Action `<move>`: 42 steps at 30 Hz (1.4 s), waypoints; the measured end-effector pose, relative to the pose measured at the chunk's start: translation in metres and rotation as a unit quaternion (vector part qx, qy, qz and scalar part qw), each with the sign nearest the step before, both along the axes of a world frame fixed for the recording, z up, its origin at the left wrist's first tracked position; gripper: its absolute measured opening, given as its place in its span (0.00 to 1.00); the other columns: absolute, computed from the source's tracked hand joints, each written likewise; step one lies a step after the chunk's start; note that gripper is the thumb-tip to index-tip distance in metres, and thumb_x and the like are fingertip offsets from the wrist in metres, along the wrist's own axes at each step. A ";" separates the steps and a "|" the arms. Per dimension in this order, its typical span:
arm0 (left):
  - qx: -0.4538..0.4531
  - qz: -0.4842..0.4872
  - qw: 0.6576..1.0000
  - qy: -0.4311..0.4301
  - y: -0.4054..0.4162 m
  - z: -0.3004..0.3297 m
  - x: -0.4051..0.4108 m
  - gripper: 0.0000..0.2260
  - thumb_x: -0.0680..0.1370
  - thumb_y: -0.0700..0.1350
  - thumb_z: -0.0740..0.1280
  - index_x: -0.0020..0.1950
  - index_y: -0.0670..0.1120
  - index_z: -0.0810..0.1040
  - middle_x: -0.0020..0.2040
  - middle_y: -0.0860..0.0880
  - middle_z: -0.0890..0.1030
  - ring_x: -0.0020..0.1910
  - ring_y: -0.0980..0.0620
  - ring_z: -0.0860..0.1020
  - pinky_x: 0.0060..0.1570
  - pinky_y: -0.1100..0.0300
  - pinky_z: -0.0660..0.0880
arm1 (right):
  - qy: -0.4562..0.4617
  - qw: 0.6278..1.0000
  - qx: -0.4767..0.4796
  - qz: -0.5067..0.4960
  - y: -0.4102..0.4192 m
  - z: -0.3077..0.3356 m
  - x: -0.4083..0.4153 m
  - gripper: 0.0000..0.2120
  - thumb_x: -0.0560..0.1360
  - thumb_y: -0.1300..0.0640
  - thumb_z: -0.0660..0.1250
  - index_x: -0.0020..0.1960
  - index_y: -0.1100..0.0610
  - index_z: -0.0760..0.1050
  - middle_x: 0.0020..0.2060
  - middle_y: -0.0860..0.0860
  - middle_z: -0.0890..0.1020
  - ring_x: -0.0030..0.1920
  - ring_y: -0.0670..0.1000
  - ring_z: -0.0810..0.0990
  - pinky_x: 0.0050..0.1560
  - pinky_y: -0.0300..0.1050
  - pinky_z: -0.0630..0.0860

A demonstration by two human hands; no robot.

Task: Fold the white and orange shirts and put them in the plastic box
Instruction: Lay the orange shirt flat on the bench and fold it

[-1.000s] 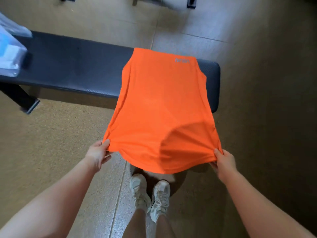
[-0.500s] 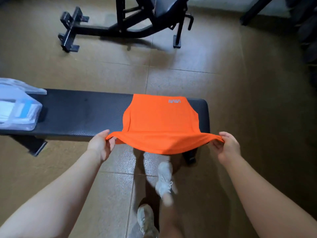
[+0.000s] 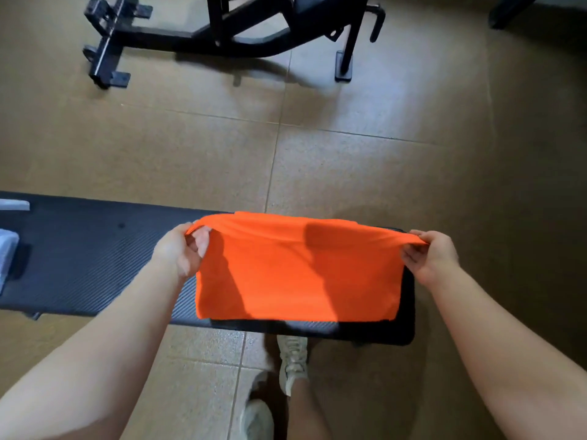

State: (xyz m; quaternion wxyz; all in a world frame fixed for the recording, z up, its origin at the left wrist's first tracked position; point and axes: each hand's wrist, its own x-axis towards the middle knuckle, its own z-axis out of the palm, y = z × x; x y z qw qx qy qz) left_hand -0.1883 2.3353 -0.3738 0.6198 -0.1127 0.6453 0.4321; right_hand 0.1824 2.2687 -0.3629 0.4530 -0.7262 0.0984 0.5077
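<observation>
The orange shirt (image 3: 298, 271) lies doubled over on the right end of the black padded bench (image 3: 95, 265). My left hand (image 3: 182, 252) pinches the shirt's far left corner, and my right hand (image 3: 432, 257) pinches its far right corner. Both corners are held just above the bench at its far side. The near folded edge rests along the bench's front. At the far left edge of the view sits the clear plastic box (image 3: 7, 249), only a sliver of it showing. The white shirt is not in view.
A black metal exercise frame (image 3: 228, 33) stands on the brown tiled floor (image 3: 349, 154) beyond the bench. My feet in pale sneakers (image 3: 292, 360) are close to the bench's near side. The left part of the bench top is bare.
Both hands carried the shirt's hem forward and over, so the shirt now lies doubled on the bench. I have stepped closer, and the box has slid toward the left edge of the view.
</observation>
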 end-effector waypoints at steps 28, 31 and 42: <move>0.214 -0.789 0.335 0.469 -0.087 -0.128 -0.015 0.24 0.60 0.49 0.79 0.50 0.39 0.77 0.62 0.33 0.73 0.63 0.32 0.72 0.59 0.38 0.71 | -0.421 0.503 -0.092 0.749 -0.075 -0.108 -0.062 0.22 0.72 0.44 0.67 0.59 0.58 0.72 0.65 0.57 0.69 0.68 0.58 0.66 0.65 0.52 0.67; 0.222 -0.805 0.289 0.468 -0.092 -0.128 -0.024 0.21 0.62 0.48 0.77 0.49 0.40 0.76 0.69 0.34 0.68 0.70 0.34 0.64 0.67 0.41 0.62 | -0.423 0.455 -0.104 0.777 -0.090 -0.114 -0.047 0.24 0.64 0.45 0.74 0.53 0.58 0.75 0.63 0.60 0.74 0.63 0.63 0.73 0.57 0.57 0.75; 0.257 -0.763 0.338 0.487 -0.093 -0.126 -0.030 0.08 0.71 0.31 0.65 0.49 0.37 0.75 0.72 0.40 0.66 0.70 0.37 0.66 0.65 0.42 0.67 | -0.475 0.533 -0.140 0.686 -0.094 -0.118 -0.057 0.20 0.80 0.60 0.49 0.70 0.61 0.64 0.72 0.56 0.65 0.72 0.57 0.63 0.69 0.51 0.61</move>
